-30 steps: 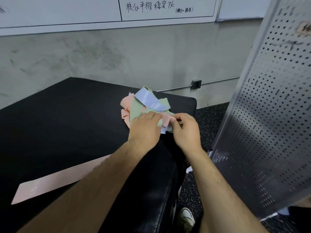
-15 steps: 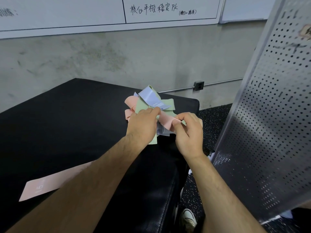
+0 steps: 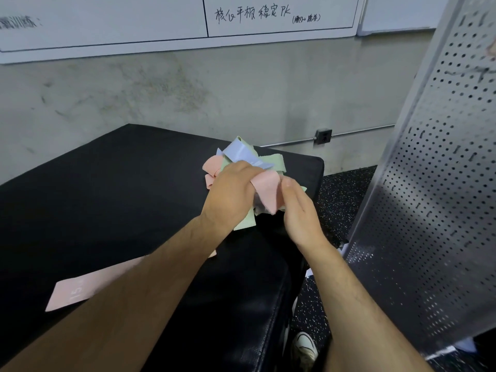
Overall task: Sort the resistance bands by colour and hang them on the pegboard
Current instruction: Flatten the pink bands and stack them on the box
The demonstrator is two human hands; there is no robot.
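Band of pink rubber droops toward you. Left fingers clench its far fold; right fingers pinch the edge.

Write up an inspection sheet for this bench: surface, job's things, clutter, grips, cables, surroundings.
Surface: black padded bench.
Job's things: tangled band pile of pink, green and lilac bands at the far right corner; flat pink band marked 15 at the near left, partly under the left forearm; perforated metal pegboard standing to the right.
Clutter: nothing seen.
Grips: left grip holds a pink band at the pile; right grip pinches its other edge.
Cables: metal conduit along the wall to a socket box.
Surroundings: concrete wall, whiteboard with handwriting, speckled floor, a shoe.
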